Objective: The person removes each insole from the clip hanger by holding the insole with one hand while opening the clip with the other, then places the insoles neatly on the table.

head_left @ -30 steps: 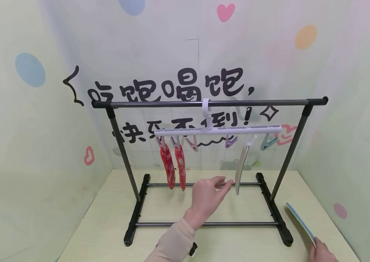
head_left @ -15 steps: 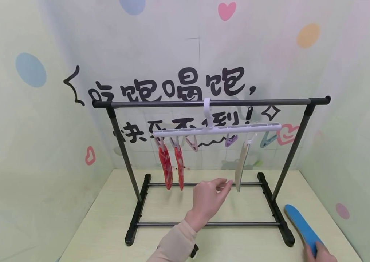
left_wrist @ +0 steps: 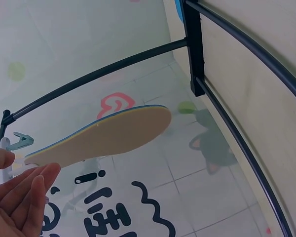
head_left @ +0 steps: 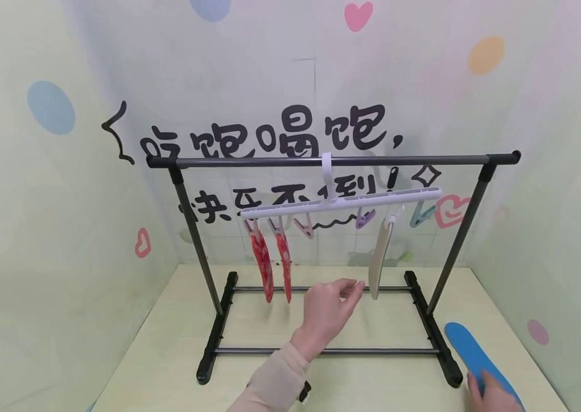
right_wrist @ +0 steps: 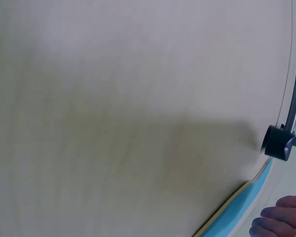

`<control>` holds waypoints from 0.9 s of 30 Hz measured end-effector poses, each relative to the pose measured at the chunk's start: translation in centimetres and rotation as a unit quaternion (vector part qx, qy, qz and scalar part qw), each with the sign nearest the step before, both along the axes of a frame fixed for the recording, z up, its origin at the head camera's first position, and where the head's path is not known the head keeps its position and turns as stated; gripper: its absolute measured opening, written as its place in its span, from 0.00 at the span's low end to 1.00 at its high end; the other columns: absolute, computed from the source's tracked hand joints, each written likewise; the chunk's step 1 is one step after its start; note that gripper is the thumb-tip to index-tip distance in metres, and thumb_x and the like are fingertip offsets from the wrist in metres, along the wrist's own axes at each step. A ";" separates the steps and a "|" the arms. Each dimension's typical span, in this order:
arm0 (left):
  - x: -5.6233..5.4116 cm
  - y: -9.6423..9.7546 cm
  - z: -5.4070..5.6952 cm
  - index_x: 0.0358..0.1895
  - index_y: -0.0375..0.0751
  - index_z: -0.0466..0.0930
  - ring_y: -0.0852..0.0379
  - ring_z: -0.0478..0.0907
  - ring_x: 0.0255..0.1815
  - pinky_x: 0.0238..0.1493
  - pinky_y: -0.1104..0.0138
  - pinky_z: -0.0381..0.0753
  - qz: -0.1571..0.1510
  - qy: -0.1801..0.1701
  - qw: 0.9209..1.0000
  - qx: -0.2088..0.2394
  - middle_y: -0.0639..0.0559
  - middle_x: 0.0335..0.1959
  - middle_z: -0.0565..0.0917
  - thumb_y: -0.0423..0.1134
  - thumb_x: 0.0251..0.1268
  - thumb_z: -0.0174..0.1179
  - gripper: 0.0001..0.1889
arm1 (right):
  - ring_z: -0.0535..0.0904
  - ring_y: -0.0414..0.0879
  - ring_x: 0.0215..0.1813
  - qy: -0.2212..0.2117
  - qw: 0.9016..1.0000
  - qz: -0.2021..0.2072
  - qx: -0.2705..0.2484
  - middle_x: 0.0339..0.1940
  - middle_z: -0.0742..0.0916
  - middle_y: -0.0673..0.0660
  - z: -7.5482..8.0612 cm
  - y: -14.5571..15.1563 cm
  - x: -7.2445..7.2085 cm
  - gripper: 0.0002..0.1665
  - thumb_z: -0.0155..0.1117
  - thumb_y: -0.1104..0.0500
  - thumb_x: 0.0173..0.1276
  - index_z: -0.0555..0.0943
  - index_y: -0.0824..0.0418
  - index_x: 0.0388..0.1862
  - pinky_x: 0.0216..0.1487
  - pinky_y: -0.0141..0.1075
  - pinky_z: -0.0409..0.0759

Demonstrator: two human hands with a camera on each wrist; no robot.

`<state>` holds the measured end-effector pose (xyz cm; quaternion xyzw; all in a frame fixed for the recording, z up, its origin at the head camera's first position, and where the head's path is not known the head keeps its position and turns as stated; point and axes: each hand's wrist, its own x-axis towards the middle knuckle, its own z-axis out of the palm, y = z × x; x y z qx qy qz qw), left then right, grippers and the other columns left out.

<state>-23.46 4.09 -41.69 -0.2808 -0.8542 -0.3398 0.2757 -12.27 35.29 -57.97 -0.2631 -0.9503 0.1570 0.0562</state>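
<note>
From a clip on the lilac hanger (head_left: 290, 207) an insole (head_left: 380, 260) hangs edge-on. The left wrist view shows its beige underside and thin blue edge. My left hand (head_left: 323, 309) is raised just left of that insole's lower end, thumb and fingers apart with nothing between them. A second insole (head_left: 468, 349), blue side up, lies on the table at the right. Over its near part is my right hand (head_left: 493, 395), partly cut off by the frame; in the right wrist view its fingers (right_wrist: 281, 219) are loosely bent beside the blue insole, holding nothing.
The hanger hooks over the top bar (head_left: 249, 163) of a black rack on the pale table (head_left: 151, 343). Two red marbled sausage-like pieces (head_left: 262, 266) hang at its left. Unused clips, among them a pink clip (head_left: 304, 226) and a teal clip (head_left: 422, 216), hang there too.
The right hand has turned the blue insole from edge-on to flat on the table and let go of it. The hanger's right end has tipped up slightly. The left hand has barely moved.
</note>
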 end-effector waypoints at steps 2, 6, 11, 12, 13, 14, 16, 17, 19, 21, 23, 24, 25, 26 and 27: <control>-0.2 0.1 0.1 0.41 0.45 0.90 0.67 0.86 0.27 0.26 0.83 0.72 -0.002 0.003 1.000 0.000 0.57 0.30 0.90 0.50 0.73 0.56 0.16 | 0.80 0.74 0.48 -0.002 1.000 -0.002 -0.018 0.53 0.79 0.79 0.4 -0.6 -0.3 0.35 0.52 0.45 0.73 0.71 0.79 0.57 0.45 0.57 0.80; -0.6 0.2 0.2 0.40 0.44 0.90 0.66 0.87 0.28 0.27 0.82 0.73 -0.007 0.005 1.000 0.008 0.57 0.30 0.90 0.48 0.73 0.57 0.15 | 0.81 0.73 0.46 0.008 0.999 -0.001 -0.032 0.50 0.81 0.78 1.0 -1.9 -1.4 0.30 0.57 0.52 0.72 0.72 0.78 0.57 0.42 0.57 0.80; -1.4 0.4 0.3 0.40 0.45 0.90 0.66 0.87 0.28 0.29 0.80 0.77 0.000 -0.008 1.000 0.012 0.56 0.32 0.91 0.49 0.73 0.56 0.16 | 0.82 0.66 0.33 0.046 0.997 0.047 -0.045 0.40 0.83 0.77 1.6 -3.2 -2.6 0.28 0.55 0.54 0.74 0.73 0.79 0.55 0.31 0.53 0.79; -1.5 0.5 0.3 0.40 0.45 0.90 0.67 0.87 0.28 0.29 0.79 0.77 0.002 -0.010 1.000 0.011 0.56 0.32 0.91 0.49 0.73 0.56 0.16 | 0.82 0.63 0.30 0.048 0.996 0.057 -0.052 0.38 0.83 0.76 1.7 -3.5 -2.7 0.28 0.54 0.53 0.74 0.73 0.79 0.56 0.29 0.52 0.78; -1.5 0.5 0.3 0.40 0.45 0.90 0.66 0.87 0.27 0.29 0.79 0.77 0.004 -0.012 1.000 0.012 0.56 0.32 0.91 0.49 0.73 0.56 0.16 | 0.80 0.60 0.28 0.049 0.995 0.065 -0.056 0.34 0.83 0.74 1.7 -3.7 -2.9 0.27 0.53 0.53 0.75 0.72 0.79 0.56 0.27 0.49 0.77; -1.6 0.5 0.3 0.40 0.45 0.90 0.67 0.87 0.27 0.29 0.79 0.78 0.007 -0.013 1.000 0.011 0.56 0.31 0.91 0.49 0.73 0.56 0.16 | 0.80 0.58 0.27 0.053 0.994 0.071 -0.057 0.33 0.83 0.73 1.8 -3.9 -3.0 0.27 0.53 0.54 0.75 0.73 0.79 0.56 0.26 0.48 0.76; -1.7 0.5 0.3 0.40 0.46 0.90 0.66 0.87 0.27 0.29 0.78 0.78 0.011 -0.015 1.000 0.008 0.57 0.31 0.91 0.49 0.72 0.57 0.15 | 0.80 0.56 0.26 0.061 0.993 0.085 -0.057 0.33 0.83 0.73 2.0 -4.4 -3.3 0.27 0.52 0.55 0.75 0.73 0.79 0.56 0.25 0.47 0.75; -1.7 0.5 0.3 0.40 0.46 0.90 0.66 0.87 0.27 0.29 0.78 0.78 0.013 -0.016 1.000 0.006 0.57 0.31 0.91 0.49 0.72 0.57 0.15 | 0.80 0.57 0.26 0.064 0.992 0.088 -0.056 0.35 0.83 0.74 2.1 -4.6 -3.4 0.26 0.52 0.55 0.75 0.73 0.79 0.57 0.25 0.48 0.76; -1.8 0.5 0.3 0.40 0.46 0.90 0.66 0.87 0.27 0.29 0.78 0.78 0.017 -0.019 1.000 0.001 0.57 0.31 0.91 0.49 0.72 0.57 0.15 | 0.82 0.60 0.28 0.073 0.991 0.100 -0.052 0.43 0.83 0.78 2.4 -4.9 -3.6 0.27 0.52 0.56 0.75 0.73 0.80 0.58 0.27 0.50 0.78; -1.9 0.5 0.3 0.41 0.46 0.90 0.66 0.87 0.27 0.29 0.78 0.78 0.018 -0.022 1.000 -0.002 0.57 0.32 0.91 0.50 0.73 0.56 0.15 | 0.84 0.65 0.32 0.085 0.989 0.109 -0.047 0.49 0.81 0.80 2.6 -5.2 -3.7 0.27 0.52 0.58 0.74 0.73 0.81 0.59 0.30 0.53 0.79; -2.0 0.4 0.4 0.41 0.46 0.90 0.66 0.87 0.27 0.29 0.78 0.78 0.018 -0.025 1.000 -0.004 0.57 0.32 0.91 0.50 0.74 0.55 0.16 | 0.84 0.67 0.35 0.095 0.988 0.116 -0.046 0.51 0.81 0.80 2.8 -5.6 -3.9 0.27 0.52 0.58 0.75 0.73 0.81 0.59 0.32 0.55 0.80; -2.1 0.4 0.4 0.41 0.46 0.90 0.66 0.87 0.28 0.29 0.78 0.77 0.017 -0.027 0.999 -0.004 0.57 0.32 0.91 0.50 0.74 0.55 0.17 | 0.84 0.69 0.37 0.102 0.987 0.119 -0.044 0.52 0.81 0.80 2.8 -5.8 -4.0 0.27 0.52 0.57 0.75 0.73 0.81 0.59 0.34 0.56 0.80; -2.1 0.4 0.4 0.41 0.45 0.90 0.66 0.87 0.28 0.29 0.78 0.77 0.017 -0.028 0.999 -0.006 0.56 0.32 0.91 0.50 0.74 0.54 0.17 | 0.83 0.70 0.40 0.106 0.986 0.121 -0.042 0.53 0.80 0.80 2.9 -6.0 -4.1 0.27 0.52 0.57 0.74 0.73 0.81 0.59 0.36 0.58 0.80; -2.2 0.4 0.4 0.41 0.45 0.90 0.66 0.87 0.27 0.28 0.79 0.77 0.018 -0.028 0.999 -0.007 0.56 0.32 0.91 0.50 0.74 0.54 0.17 | 0.83 0.71 0.42 0.109 0.986 0.123 -0.040 0.53 0.80 0.80 3.0 -6.2 -4.3 0.27 0.52 0.57 0.74 0.73 0.80 0.60 0.38 0.58 0.80; -2.3 0.4 0.3 0.41 0.45 0.90 0.67 0.86 0.27 0.28 0.79 0.76 0.020 -0.028 0.999 -0.010 0.56 0.32 0.91 0.51 0.74 0.54 0.17 | 0.83 0.71 0.43 0.112 0.985 0.127 -0.038 0.54 0.80 0.79 3.1 -6.3 -4.4 0.27 0.53 0.57 0.74 0.73 0.80 0.60 0.38 0.58 0.80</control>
